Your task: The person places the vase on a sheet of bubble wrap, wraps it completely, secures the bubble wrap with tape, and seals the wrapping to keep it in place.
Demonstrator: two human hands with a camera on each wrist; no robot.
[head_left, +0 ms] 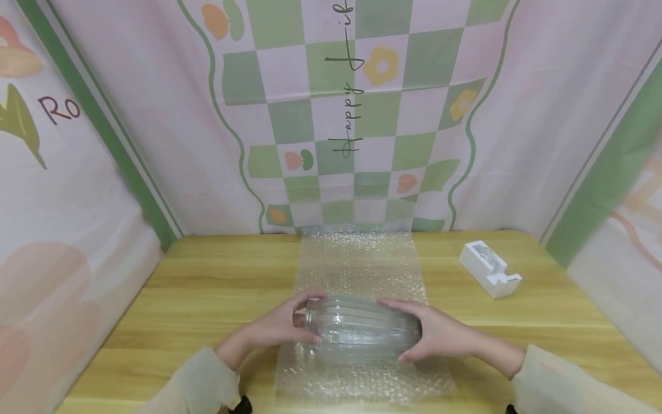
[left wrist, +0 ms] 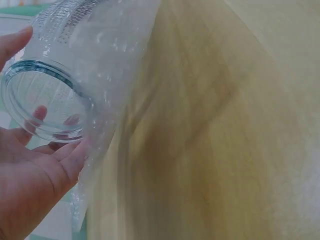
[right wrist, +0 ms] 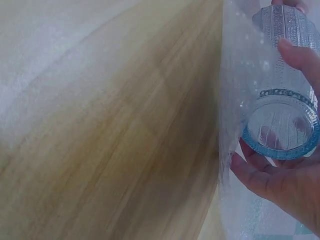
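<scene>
A clear ribbed glass vase [head_left: 362,330] lies on its side on a sheet of bubble wrap [head_left: 362,264]. At its mouth end, my left hand [head_left: 281,322] holds the vase with thumb and fingers on either side. My right hand [head_left: 439,330] grips the opposite, base end. The left wrist view shows the round open rim [left wrist: 45,132], with my left hand [left wrist: 35,175] curved around it. In the right wrist view the thick glass base [right wrist: 280,150] sits between the thumb and fingers of my right hand [right wrist: 285,185].
A white tape dispenser [head_left: 488,269] stands on the wooden table [head_left: 222,270], to the right of the bubble wrap. Behind the table hangs a checked, patterned cloth [head_left: 331,115]. More printed cloth [head_left: 77,230] borders the left and right sides.
</scene>
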